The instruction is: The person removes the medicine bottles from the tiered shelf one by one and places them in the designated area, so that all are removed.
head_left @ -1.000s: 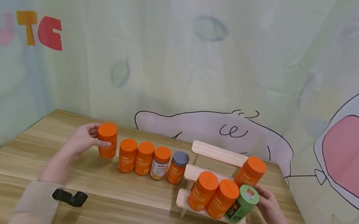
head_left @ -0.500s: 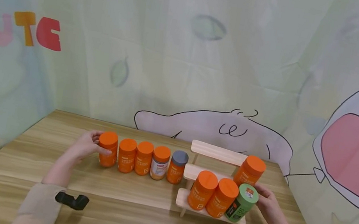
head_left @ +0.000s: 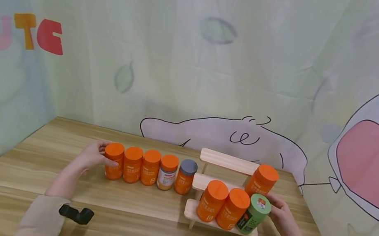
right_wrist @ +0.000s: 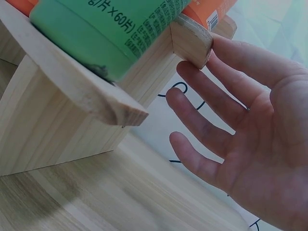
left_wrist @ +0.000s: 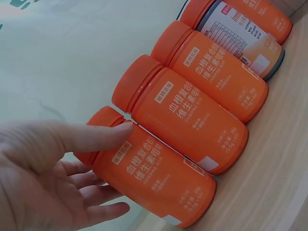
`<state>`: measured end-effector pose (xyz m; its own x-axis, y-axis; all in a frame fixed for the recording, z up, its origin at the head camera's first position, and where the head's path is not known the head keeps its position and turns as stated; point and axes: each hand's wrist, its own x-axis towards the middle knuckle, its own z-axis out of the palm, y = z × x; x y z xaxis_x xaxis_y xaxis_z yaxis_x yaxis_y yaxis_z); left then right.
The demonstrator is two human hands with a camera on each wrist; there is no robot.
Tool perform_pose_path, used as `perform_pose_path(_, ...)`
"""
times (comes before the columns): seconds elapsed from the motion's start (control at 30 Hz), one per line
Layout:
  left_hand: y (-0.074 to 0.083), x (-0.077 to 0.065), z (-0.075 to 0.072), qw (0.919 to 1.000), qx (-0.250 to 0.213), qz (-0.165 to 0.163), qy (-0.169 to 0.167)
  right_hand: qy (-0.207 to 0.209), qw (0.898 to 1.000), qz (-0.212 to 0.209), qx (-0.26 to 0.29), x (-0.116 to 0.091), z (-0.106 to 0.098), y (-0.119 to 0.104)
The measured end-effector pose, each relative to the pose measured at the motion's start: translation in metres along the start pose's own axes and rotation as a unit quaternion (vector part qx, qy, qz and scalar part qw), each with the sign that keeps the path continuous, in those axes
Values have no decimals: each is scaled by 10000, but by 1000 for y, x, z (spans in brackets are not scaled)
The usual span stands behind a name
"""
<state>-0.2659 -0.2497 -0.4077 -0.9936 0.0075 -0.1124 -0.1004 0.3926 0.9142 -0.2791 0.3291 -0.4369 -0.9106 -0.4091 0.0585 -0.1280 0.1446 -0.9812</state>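
Observation:
My left hand (head_left: 92, 157) holds the leftmost orange supplement bottle (head_left: 113, 169), which stands upright on the wooden table. In the left wrist view its thumb lies across the front near the cap, with the fingers behind the bottle (left_wrist: 156, 175). To its right stand two matching orange bottles (head_left: 132, 167), a white-labelled bottle (head_left: 166, 174) and one with a grey cap (head_left: 185, 178). My right hand (head_left: 282, 215) is at the right side of a small wooden tiered rack (head_left: 228, 161). Its fingers are loosely bent, with fingertips at the end of a shelf board (right_wrist: 195, 43).
On the rack's front shelf are two orange bottles (head_left: 212, 203) and a green bottle (head_left: 253, 216). One more orange bottle (head_left: 262, 180) stands on a tier behind them. A printed curtain (head_left: 167, 68) hangs behind the table (head_left: 126, 224).
My left hand has lowered the orange bottle and brought it right, to the left end of the table row. The right hand stays beside the rack.

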Motion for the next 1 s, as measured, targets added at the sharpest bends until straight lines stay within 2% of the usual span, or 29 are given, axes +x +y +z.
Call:
perform_pose_path(0.13,6,-3,0,9999,83,110,-101,-134,9998,-162,42,1,0,1)
perform_pose_path(0.23,16,-8,1,9996,237,127,-94,-222,9994,-247,72,0,-1,1)
perform_pose_path(0.4,42,-12,5,9988,406,285,63,-228,9993,-284,91,0,-1,0)
perform_pose_path(0.53,66,-11,12,9976,385,560,160,-264,9987,-403,163,0,-1,1)
perform_pose_path(0.63,83,-7,23,9965,130,794,209,-346,9978,-510,243,0,-1,3)
perform_pose_path(0.73,97,-3,38,9929,-393,1074,332,-374,9972,-577,304,1,-1,4)
perform_pose_path(0.83,109,3,58,9840,-1070,1360,421,-363,9973,-570,303,0,0,4)
perform_pose_path(1.0,129,11,93,9691,-1677,1746,474,-341,9979,-490,249,0,0,3)
